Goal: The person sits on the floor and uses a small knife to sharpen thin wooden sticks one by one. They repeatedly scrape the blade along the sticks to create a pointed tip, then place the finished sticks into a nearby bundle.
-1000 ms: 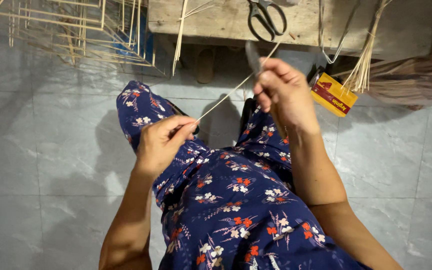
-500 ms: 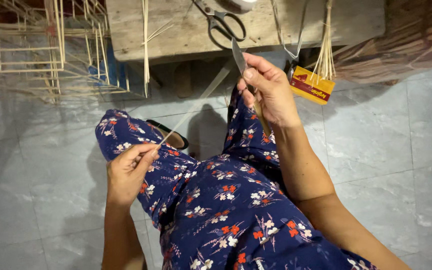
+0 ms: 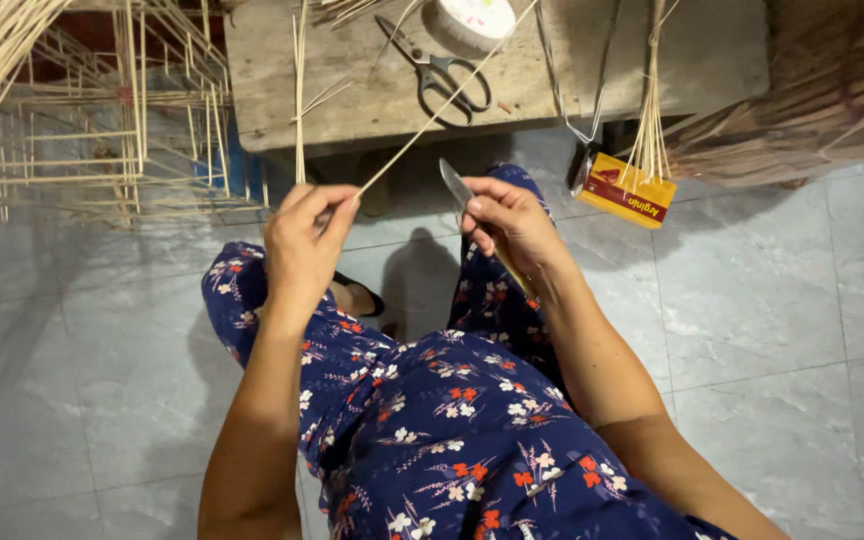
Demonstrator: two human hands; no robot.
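Thin bamboo strip [image 3: 432, 115], slanted; small knife [image 3: 455, 184]

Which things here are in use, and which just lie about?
In use:
left hand
thin pale bamboo strip
right hand
small grey-bladed knife

Lying about:
black-handled steel scissors
yellow and red cardboard box
pale stick frame

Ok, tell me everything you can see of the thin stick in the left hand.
The thin stick is a long, pale, straight sliver, bamboo by its look. The left hand pinches its near end between the fingertips; from there it slants up and to the right over the low wooden bench, crossing the scissors toward the top edge of the picture. The right hand, holding a small blade, does not touch it.
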